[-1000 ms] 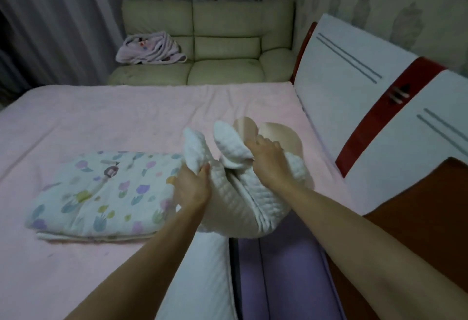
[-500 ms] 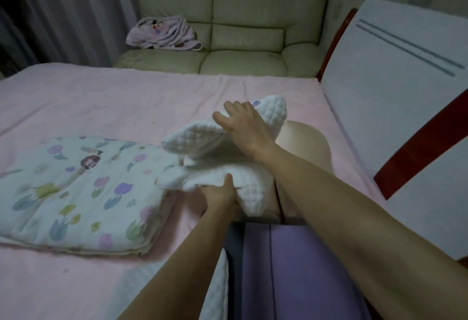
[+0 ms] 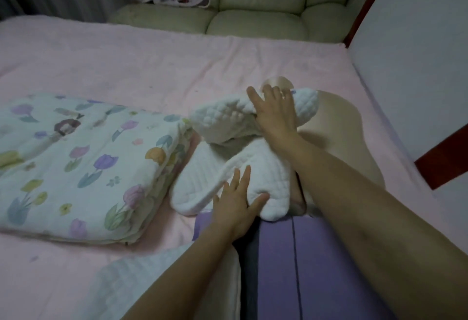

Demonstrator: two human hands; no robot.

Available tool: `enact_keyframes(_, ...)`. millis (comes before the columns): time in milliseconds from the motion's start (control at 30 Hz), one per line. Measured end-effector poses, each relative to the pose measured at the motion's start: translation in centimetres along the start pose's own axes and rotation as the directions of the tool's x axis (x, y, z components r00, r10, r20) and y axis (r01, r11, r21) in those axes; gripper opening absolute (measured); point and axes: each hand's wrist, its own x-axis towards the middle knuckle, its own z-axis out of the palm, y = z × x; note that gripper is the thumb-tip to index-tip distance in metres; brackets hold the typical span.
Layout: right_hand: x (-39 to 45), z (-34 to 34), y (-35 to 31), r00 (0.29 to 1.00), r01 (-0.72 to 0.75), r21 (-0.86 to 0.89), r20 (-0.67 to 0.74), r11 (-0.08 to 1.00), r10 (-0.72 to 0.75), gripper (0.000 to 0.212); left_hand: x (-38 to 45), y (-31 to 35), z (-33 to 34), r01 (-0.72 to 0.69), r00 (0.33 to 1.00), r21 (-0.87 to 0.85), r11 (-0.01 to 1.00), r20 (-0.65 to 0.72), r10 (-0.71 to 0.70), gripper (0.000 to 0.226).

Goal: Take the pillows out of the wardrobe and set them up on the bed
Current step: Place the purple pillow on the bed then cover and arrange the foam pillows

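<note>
The white quilted pillow (image 3: 228,168) lies bunched on the pink bed (image 3: 152,66), just right of the flowered pillow (image 3: 76,162) and well short of the headboard (image 3: 410,54). The right hand (image 3: 274,114) rests on its upper fold, fingers spread and lightly bent over the cloth; whether they pinch it, I cannot tell. The left hand (image 3: 236,204) lies flat and relaxed on the near edge, pressing rather than gripping. A tan inner cushion (image 3: 339,127) shows beside the headboard. To do this step well, I judge the cover should be pulled straight over that cushion, smoothed from the flowered pillow's side outward, then laid square beside the flowered pillow.
</note>
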Motion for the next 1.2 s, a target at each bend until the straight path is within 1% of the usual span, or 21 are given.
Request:
enact_keyframes(100, 0.6, 3.5, 0.0, 0.989, -0.031, -0.001, 0.147, 1.000, 0.031, 0.067, 1.2, -0.9, 0.4, -0.016, 1.000, 0.000, 1.000, 0.017, 0.016, 0.077)
enact_keyframes(200, 0.0, 6.5, 0.2, 0.965, -0.050, 0.118, 0.263, 0.992, 0.017, 0.068, 1.8, -1.6, 1.2, -0.026, 1.000, -0.009, 1.000, 0.009, 0.026, 0.076)
enact_keyframes(267, -0.1, 7.5, 0.8, 0.906, -0.224, 0.258, 0.410, 0.940, 0.104, 0.069, 2.0, -1.9, 1.7, -0.037, 0.999, -0.016, 0.999, -0.004, 0.037, 0.075)
enact_keyframes(300, 0.0, 7.6, 1.0, 0.868, -0.365, 0.329, 0.459, 0.871, 0.190, 0.072, 2.1, -2.0, 1.9, -0.047, 0.999, -0.021, 0.999, -0.015, 0.046, 0.074)
enact_keyframes(333, -0.1, 7.4, 1.3, 0.817, -0.518, 0.394, 0.491, 0.759, 0.302, 0.078, 2.1, -2.2, 2.1, -0.052, 0.998, -0.028, 0.998, -0.026, 0.051, 0.074)
enact_keyframes(367, -0.2, 7.1, 1.4, 0.740, -0.659, 0.453, 0.532, 0.600, 0.411, 0.087, 2.2, -2.3, 2.3, -0.050, 0.998, -0.041, 0.998, -0.033, 0.049, 0.074)
enact_keyframes(400, -0.5, 6.9, 1.4, 0.653, -0.757, 0.504, 0.589, 0.416, 0.476, 0.095, 2.3, -2.3, 2.4, -0.042, 0.999, -0.059, 0.997, -0.037, 0.040, 0.074)
enact_keyframes(433, -1.0, 6.7, 1.4, 0.590, -0.804, 0.522, 0.643, 0.284, 0.489, 0.102, 2.3, -2.4, 2.4, -0.037, 0.999, -0.079, 0.996, -0.042, 0.033, 0.074)
enact_keyframes(467, -1.7, 6.6, 1.2, 0.561, -0.825, 0.502, 0.676, 0.258, 0.477, 0.106, 2.3, -2.5, 2.5, -0.037, 0.998, -0.096, 0.995, -0.049, 0.032, 0.073)
enact_keyframes(533, -2.8, 6.1, 0.8, 0.547, -0.837, 0.447, 0.707, 0.316, 0.449, 0.103, 2.1, -2.4, 2.6, -0.050, 0.997, -0.115, 0.992, -0.069, 0.042, 0.073)
enact_keyframes(633, -2.1, 5.7, -0.1, 0.601, -0.797, 0.556, 0.692, 0.236, 0.400, 0.079, 1.8, -2.3, 2.6, -0.050, 0.994, -0.135, 0.990, -0.098, 0.037, 0.072)
enact_keyframes(700, -1.0, 4.9, -0.2, 0.696, -0.717, 0.613, 0.598, 0.333, 0.398, 0.065, 1.7, -2.0, 2.3, -0.045, 0.993, -0.168, 0.985, -0.115, 0.026, 0.072)
enact_keyframes(767, -0.9, 4.6, 0.7, 0.791, -0.606, 0.648, 0.435, 0.460, 0.430, 0.059, 1.8, -1.8, 2.0, -0.115, 0.984, -0.139, 0.984, -0.148, 0.094, 0.072)
enact_keyframes(800, -1.3, 4.7, 1.3, 0.803, -0.586, 0.643, 0.382, 0.493, 0.457, 0.057, 1.9, -1.7, 2.0, -0.167, 0.975, -0.088, 0.982, -0.161, 0.151, 0.072)
enact_keyframes(833, -1.9, 5.0, 1.7, 0.796, -0.592, 0.642, 0.370, 0.488, 0.479, 0.054, 2.0, -1.9, 2.2, -0.202, 0.967, -0.038, 0.979, -0.167, 0.193, 0.071)
enact_keyframes(933, -3.7, 5.3, 0.4, 0.720, -0.686, 0.605, 0.488, 0.403, 0.494, 0.052, 2.0, -2.6, 2.8, -0.163, 0.970, -0.028, 0.986, -0.185, 0.155, 0.069)
enact_keyframes(967, -4.1, 4.9, -0.4, 0.728, -0.683, 0.587, 0.501, 0.435, 0.468, 0.056, 2.1, -2.7, 2.9, -0.146, 0.973, -0.057, 0.988, -0.189, 0.133, 0.068)
enact_keyframes(1033, -6.3, 4.0, -1.8, 0.850, -0.523, 0.598, 0.421, 0.608, 0.318, 0.060, 2.1, -2.7, 2.9, -0.123, 0.977, -0.067, 0.990, -0.185, 0.109, 0.068)
enact_keyframes(1067, -7.9, 3.9, -2.3, 0.893, -0.433, 0.596, 0.388, 0.676, 0.230, 0.058, 2.0, -2.6, 2.7, -0.112, 0.981, -0.047, 0.993, -0.163, 0.103, 0.069)
enact_keyframes(1133, -11.4, 3.6, -2.7, 0.887, -0.412, 0.565, 0.428, 0.715, 0.174, 0.053, 1.6, -2.2, 2.0, -0.085, 0.994, 0.021, 0.996, -0.065, 0.086, 0.073)
enact_keyframes(1200, -12.9, 3.3, -2.4, 0.848, -0.462, 0.566, 0.508, 0.682, 0.153, 0.054, 0.7, -1.9, 0.6, -0.055, 0.998, 0.065, 0.996, 0.036, 0.052, 0.078)
